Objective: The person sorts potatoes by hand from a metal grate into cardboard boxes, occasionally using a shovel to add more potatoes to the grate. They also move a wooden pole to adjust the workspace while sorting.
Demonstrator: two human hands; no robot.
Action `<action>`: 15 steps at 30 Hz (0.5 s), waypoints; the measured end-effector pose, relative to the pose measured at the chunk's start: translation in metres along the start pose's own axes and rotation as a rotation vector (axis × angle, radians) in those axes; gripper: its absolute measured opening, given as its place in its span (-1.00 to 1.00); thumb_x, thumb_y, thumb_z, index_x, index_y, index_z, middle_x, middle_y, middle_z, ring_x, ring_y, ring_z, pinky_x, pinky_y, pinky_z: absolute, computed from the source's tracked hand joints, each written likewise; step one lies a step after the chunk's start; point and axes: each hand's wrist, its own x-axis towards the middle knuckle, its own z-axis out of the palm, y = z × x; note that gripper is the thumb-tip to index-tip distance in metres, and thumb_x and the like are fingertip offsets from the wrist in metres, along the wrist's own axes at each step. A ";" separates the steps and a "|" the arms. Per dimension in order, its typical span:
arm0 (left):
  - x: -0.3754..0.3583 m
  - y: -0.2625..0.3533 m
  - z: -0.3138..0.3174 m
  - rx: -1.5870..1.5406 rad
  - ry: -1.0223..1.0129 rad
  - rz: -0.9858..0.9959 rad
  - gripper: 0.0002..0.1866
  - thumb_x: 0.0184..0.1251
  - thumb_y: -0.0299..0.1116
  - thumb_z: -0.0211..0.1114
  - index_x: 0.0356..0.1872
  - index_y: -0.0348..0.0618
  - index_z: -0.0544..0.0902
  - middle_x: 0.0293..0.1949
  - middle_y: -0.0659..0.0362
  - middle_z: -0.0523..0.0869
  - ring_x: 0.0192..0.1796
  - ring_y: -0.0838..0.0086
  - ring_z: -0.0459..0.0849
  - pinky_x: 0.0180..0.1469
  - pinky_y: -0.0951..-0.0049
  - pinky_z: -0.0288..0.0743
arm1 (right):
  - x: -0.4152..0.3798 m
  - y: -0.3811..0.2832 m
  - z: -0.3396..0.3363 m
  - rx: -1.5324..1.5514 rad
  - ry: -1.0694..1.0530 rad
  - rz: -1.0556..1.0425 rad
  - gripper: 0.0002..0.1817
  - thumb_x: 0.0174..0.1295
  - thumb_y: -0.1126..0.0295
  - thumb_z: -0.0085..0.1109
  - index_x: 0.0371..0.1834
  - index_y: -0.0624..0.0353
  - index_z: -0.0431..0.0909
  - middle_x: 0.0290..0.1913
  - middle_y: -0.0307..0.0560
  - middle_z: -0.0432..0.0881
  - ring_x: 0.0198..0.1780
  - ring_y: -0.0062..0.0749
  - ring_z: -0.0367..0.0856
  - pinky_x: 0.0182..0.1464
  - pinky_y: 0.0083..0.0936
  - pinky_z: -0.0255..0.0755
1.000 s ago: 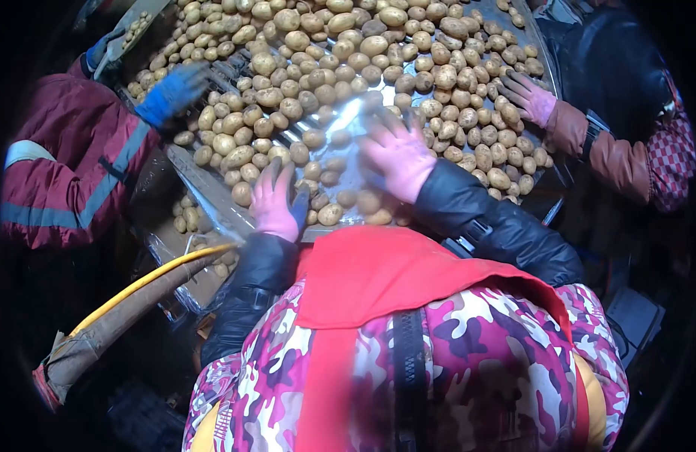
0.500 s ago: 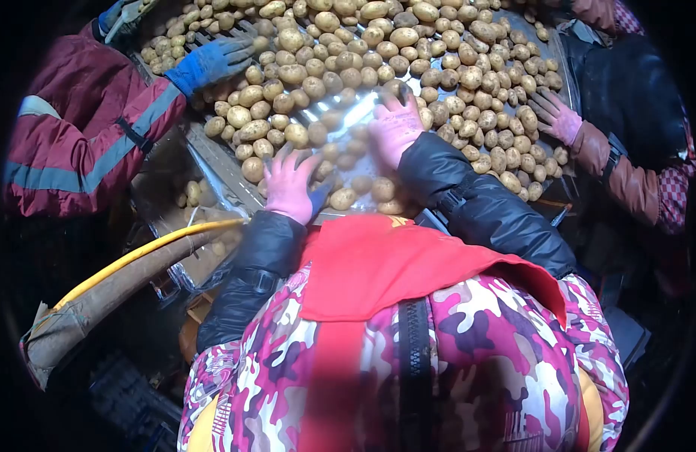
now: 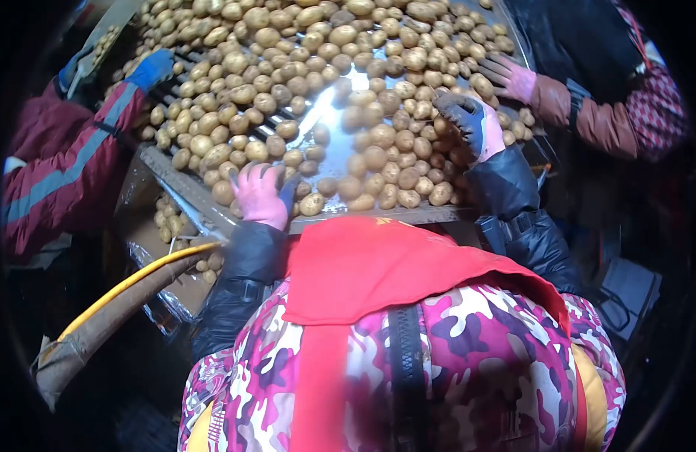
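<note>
Left hand (image 3: 257,194) lies open on potatoes (image 3: 310,83) at the table's (image 3: 186,196) near edge; right hand (image 3: 472,124) (dark palm showing) cups potatoes, fingers curled.

A metal sorting table (image 3: 212,207) fills the middle, catching a bright glare. Surroundings are dark. A yellow-edged sack (image 3: 107,309) leans at lower left.
</note>
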 end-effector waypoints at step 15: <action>0.032 -0.014 0.007 -0.129 -0.005 -0.058 -0.78 0.33 -0.17 0.49 -0.27 -0.09 0.75 -0.29 0.02 0.73 -0.14 0.06 0.69 -0.06 0.12 0.55 | -0.129 0.152 -0.225 -0.453 -0.617 -0.047 -0.74 0.27 0.31 0.32 -0.13 0.26 0.80 -0.18 0.02 0.81 -0.12 -0.23 0.78 0.01 -0.28 0.65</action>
